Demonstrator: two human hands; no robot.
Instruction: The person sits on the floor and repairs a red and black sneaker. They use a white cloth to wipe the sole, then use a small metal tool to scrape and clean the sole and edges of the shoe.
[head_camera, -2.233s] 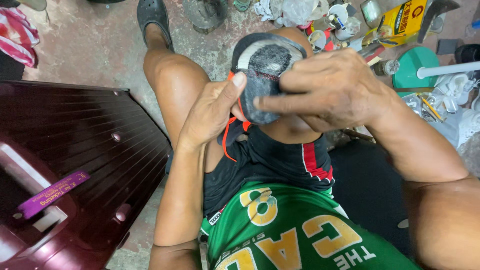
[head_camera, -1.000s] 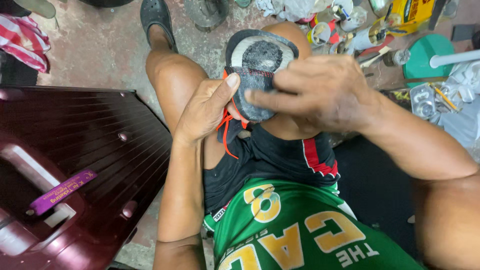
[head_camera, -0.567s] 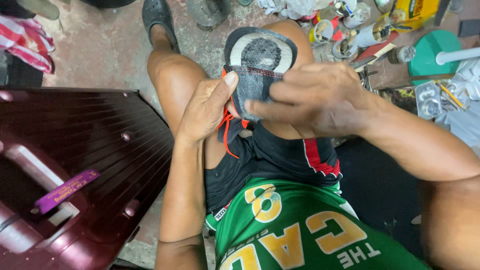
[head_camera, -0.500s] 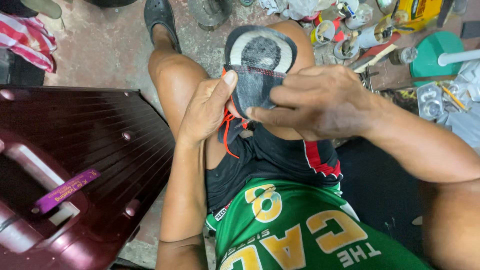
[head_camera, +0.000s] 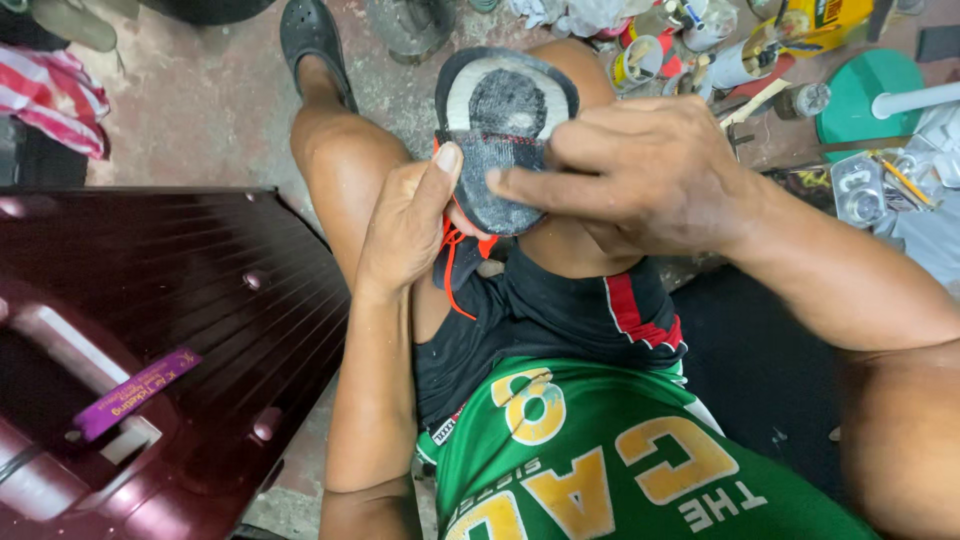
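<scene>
The floor (head_camera: 200, 120) is rough stained concrete, and a person sits low on it with bare knees raised, wearing a green jersey (head_camera: 600, 460) and black shorts (head_camera: 560, 310). A dark maroon hard suitcase (head_camera: 150, 330) lies at the person's left side, with a purple tag (head_camera: 135, 392) on its handle. Between the knees the person holds a shoe (head_camera: 500, 130) with its sole turned up toward the camera; the sole is grey and worn, with a dark oval patch in the heel area and orange laces (head_camera: 455, 265) hanging below. The left hand (head_camera: 405, 225) grasps the shoe from the side, its thumb pressed against the edge of the sole. The right hand (head_camera: 640, 170) covers the other side, fingers laid flat across the sole and pressing on it. Beyond the knees, at the top right, several small cans and jars (head_camera: 690, 45) stand crowded together; what is inside them cannot be seen. A yellow container (head_camera: 815, 20) and a green round lid (head_camera: 865, 95) are near them. A black clog (head_camera: 310, 40) is on one foot.
</scene>
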